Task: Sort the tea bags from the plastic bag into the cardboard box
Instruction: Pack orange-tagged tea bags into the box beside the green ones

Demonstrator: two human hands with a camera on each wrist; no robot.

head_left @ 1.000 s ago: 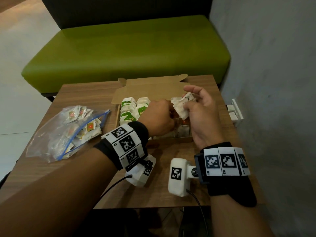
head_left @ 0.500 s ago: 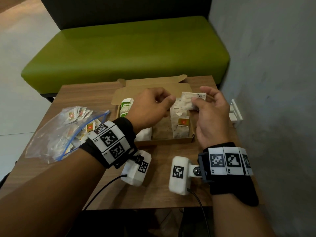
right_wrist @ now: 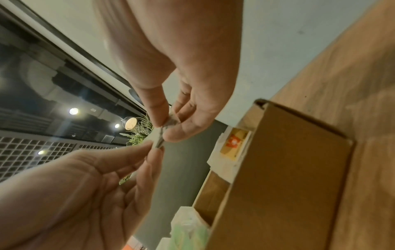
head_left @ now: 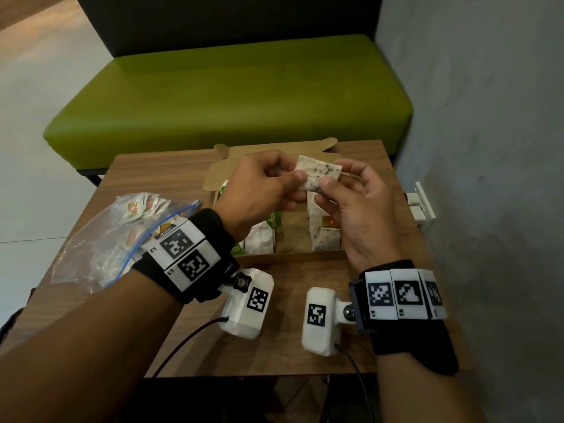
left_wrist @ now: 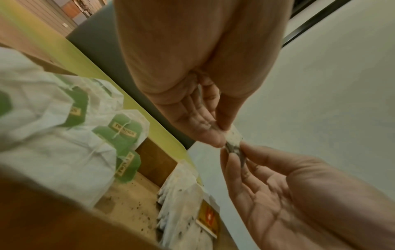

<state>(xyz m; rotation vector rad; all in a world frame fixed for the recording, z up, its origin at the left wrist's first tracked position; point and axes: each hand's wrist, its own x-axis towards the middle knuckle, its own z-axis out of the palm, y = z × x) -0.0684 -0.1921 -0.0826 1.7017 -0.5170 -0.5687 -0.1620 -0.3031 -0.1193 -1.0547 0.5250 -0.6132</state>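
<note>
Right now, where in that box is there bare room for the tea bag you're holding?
The cardboard box has a bare strip between the green-tagged bags and the red-tagged bags. Both side rows look crowded.

Table: your wooden table [head_left: 305, 355] is carrying two things, standing against the green bench at 12 o'clock.
Box: your open cardboard box [head_left: 293, 257] is sitting at the table's 12 o'clock.
Bag: your plastic bag [head_left: 100, 248] is lying at 9 o'clock, beside the box.
</note>
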